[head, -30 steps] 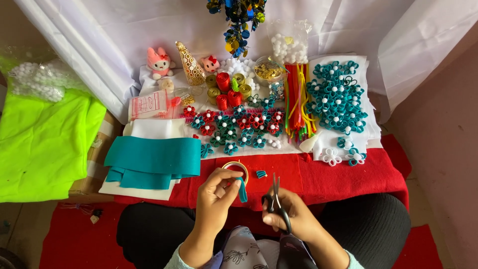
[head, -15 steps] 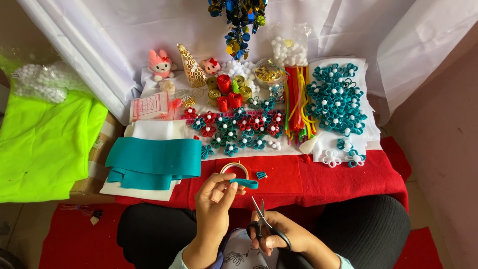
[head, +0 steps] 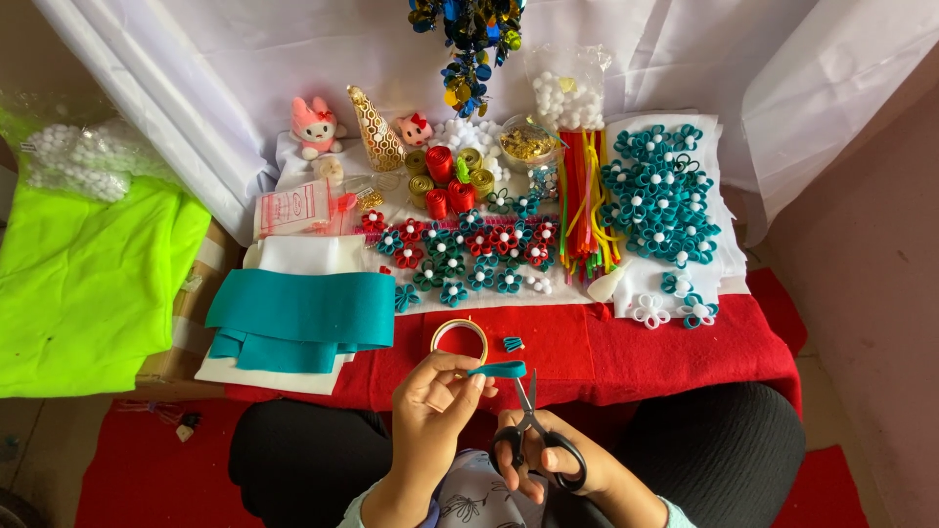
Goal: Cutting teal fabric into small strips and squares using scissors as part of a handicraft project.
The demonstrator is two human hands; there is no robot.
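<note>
My left hand point(head: 433, 399) pinches a short strip of teal felt point(head: 499, 369), held level above the red cloth. My right hand point(head: 548, 462) grips black-handled scissors point(head: 533, 430); their blades point up and meet the strip near its right end. A roll of gold tape point(head: 459, 338) lies on the red cloth just beyond my left hand. A small teal felt piece point(head: 513, 343) rests to the right of the roll.
Folded teal felt point(head: 298, 311) on white felt lies at the left, with lime green fabric point(head: 83, 279) farther left. Rows of red and teal felt flowers point(head: 460, 249), coloured pipe cleaners point(head: 582, 200), a heap of teal flowers point(head: 660, 196), ribbon rolls and small plush toys point(head: 315, 125) fill the back.
My left hand turned the teal strip from hanging down to level. My right hand dropped the scissors low, then raised the blades to the strip.
</note>
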